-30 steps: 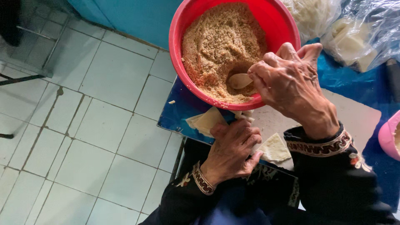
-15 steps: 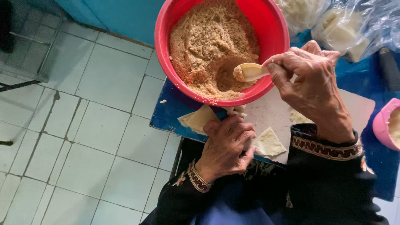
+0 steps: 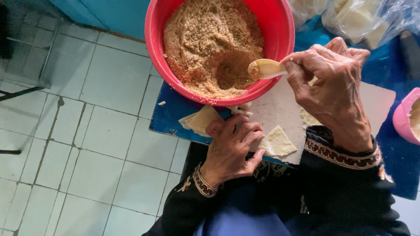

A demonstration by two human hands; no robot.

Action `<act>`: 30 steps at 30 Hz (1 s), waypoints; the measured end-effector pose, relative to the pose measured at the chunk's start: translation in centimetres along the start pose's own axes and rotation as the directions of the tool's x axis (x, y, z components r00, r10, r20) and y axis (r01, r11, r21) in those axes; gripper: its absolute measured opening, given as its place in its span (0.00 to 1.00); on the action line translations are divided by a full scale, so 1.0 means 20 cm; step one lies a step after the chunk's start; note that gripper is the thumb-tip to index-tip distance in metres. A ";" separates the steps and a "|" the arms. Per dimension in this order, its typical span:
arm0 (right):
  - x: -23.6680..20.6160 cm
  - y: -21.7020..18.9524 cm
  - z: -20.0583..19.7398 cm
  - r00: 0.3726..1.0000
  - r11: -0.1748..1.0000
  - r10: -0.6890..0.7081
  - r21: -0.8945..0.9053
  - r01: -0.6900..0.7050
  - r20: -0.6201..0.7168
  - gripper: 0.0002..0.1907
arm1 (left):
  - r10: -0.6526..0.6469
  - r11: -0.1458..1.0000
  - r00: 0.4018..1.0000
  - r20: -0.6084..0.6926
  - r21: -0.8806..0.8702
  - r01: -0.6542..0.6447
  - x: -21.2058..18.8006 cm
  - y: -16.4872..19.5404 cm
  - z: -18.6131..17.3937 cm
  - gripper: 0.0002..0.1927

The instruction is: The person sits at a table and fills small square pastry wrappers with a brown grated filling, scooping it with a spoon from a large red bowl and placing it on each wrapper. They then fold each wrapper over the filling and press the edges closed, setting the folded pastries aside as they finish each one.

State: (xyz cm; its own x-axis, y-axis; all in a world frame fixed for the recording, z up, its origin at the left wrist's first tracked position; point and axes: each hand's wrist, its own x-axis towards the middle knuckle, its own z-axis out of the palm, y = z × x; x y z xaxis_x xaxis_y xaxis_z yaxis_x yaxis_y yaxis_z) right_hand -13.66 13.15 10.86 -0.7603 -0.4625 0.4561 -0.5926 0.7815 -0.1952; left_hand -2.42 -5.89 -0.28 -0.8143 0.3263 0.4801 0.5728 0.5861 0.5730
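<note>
A red bowl (image 3: 284,26) full of brown crumbly filling (image 3: 210,39) stands at the top of the head view. My right hand (image 3: 337,96) is closed on a pale spoon (image 3: 267,68) carrying a small scoop of filling, held just above the bowl's near right rim. My left hand (image 3: 232,148) rests on a white board (image 3: 280,113) below the bowl. Its fingers curl over a thin pale dough sheet (image 3: 201,120) that sticks out to the left. A triangular dough piece (image 3: 276,142) lies on the board beside that hand.
A blue-covered table (image 3: 170,118) carries the board and bowl. A pink bowl (image 3: 404,118) sits at the right edge. Clear plastic bags of pale dough pieces (image 3: 358,17) lie at top right, next to a dark object (image 3: 411,48). Tiled floor (image 3: 87,144) fills the left.
My right hand has drawn the spoon out of the filling and holds it loaded near the bowl's rim. My left hand stays on the dough sheet.
</note>
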 end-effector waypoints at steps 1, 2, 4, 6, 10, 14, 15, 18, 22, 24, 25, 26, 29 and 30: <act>0.01 0.00 0.00 1.000 1.000 -0.001 -0.013 0.001 0.002 0.02 | -0.005 1.000 1.000 -0.003 0.010 0.005 0.00 0.00 0.00 0.22; 0.01 0.00 0.00 1.000 1.000 -0.002 -0.028 0.002 0.002 0.02 | -0.006 1.000 1.000 -0.007 0.020 0.006 0.00 0.01 0.00 0.22; 0.04 0.01 -0.01 0.999 0.997 0.032 0.068 -0.034 0.031 0.03 | -0.007 1.000 1.000 -0.013 0.023 0.007 0.00 0.01 0.00 0.22; 0.04 0.00 -0.02 0.998 0.989 0.045 0.142 -0.052 0.050 0.03 | -0.018 1.000 1.000 -0.007 0.006 0.018 0.00 0.01 0.00 0.21; -0.07 -0.02 -0.10 0.990 0.967 0.125 0.216 -0.138 0.071 0.04 | -0.014 0.999 1.000 0.003 0.042 0.014 -0.01 0.02 -0.01 0.21; -0.30 -0.04 -0.20 0.975 0.956 0.194 0.199 -0.213 0.112 0.05 | -0.021 0.998 1.000 0.013 0.059 0.020 -0.02 0.04 -0.01 0.21; -0.35 -0.05 -0.21 0.967 0.949 0.221 0.200 -0.244 0.129 0.06 | -0.024 0.998 1.000 0.013 0.063 0.023 -0.02 0.04 0.00 0.21; -0.51 -0.07 -0.20 0.946 0.932 0.278 0.191 -0.307 0.167 0.09 | -0.027 0.998 0.999 0.016 0.050 0.027 -0.02 0.04 0.01 0.20; -0.67 -0.08 -0.14 0.941 0.931 0.297 0.172 -0.323 0.160 0.11 | -0.041 0.999 0.999 0.020 0.018 0.040 -0.03 0.03 0.00 0.20; -0.73 -0.08 -0.11 0.949 0.940 0.288 0.154 -0.306 0.127 0.11 | -0.048 0.999 0.999 0.006 0.021 0.048 -0.03 0.03 0.00 0.20; -0.75 -0.08 -0.10 0.958 0.950 0.270 0.132 -0.282 0.102 0.12 | -0.049 0.998 0.999 0.008 0.031 0.049 -0.03 0.03 0.00 0.20; -0.77 -0.09 -0.09 0.965 0.960 0.250 0.109 -0.257 0.079 0.12 | -0.050 0.998 0.999 0.008 0.041 0.050 -0.03 0.03 0.00 0.20; -0.80 -0.11 -0.07 0.983 0.984 0.178 -0.001 -0.178 0.033 0.12 | -0.052 0.997 0.998 0.022 0.064 0.051 -0.03 0.03 -0.01 0.21; -0.80 -0.12 -0.07 0.984 0.984 0.177 -0.042 -0.175 0.037 0.11 | -0.052 0.996 0.998 0.029 0.069 0.050 -0.03 0.03 -0.01 0.21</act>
State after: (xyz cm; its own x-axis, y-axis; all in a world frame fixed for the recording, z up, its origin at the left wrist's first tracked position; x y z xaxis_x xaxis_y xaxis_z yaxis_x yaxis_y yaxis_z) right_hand 0.28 19.33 5.22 -0.8623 -0.3320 0.3823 -0.4384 0.8673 -0.2357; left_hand -1.64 -5.83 -0.13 -0.8453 0.3166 0.4304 0.5236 0.6514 0.5492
